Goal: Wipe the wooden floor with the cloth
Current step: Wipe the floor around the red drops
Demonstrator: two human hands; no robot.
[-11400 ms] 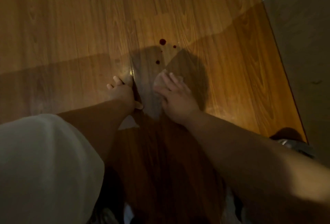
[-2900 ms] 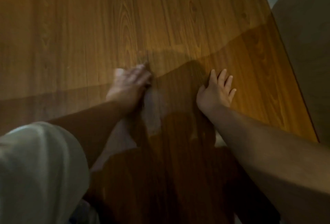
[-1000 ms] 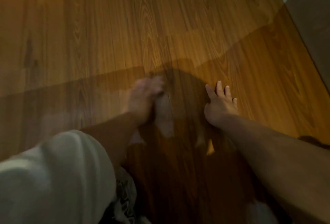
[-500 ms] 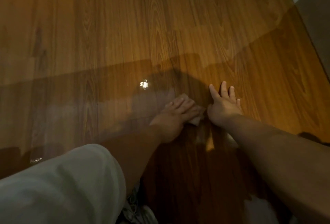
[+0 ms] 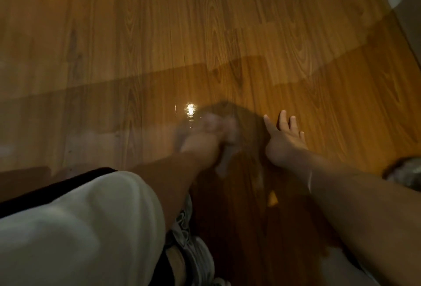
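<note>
The wooden floor [image 5: 227, 42] fills the view, glossy with a wet sheen and a bright glare spot. My left hand [image 5: 204, 138] is motion-blurred and presses on a pale cloth [image 5: 225, 162], which shows only as a smear beside and below the fingers. To its right, my right hand [image 5: 283, 141] lies flat on the boards with the fingers spread, apart from the cloth. Dark shadow from my arms and body covers the floor between and below the hands.
The floor ends at a grey wall [image 5: 407, 19] running along the upper right. A dark rounded object [image 5: 405, 172] sits at the right edge. My light garment [image 5: 75, 228] fills the lower left, and a patterned shoe [image 5: 193, 247] shows beneath it.
My left hand with the cloth has swept left and slightly up, away from the right hand, and is now blurred. The right hand stays planted on the floor.
</note>
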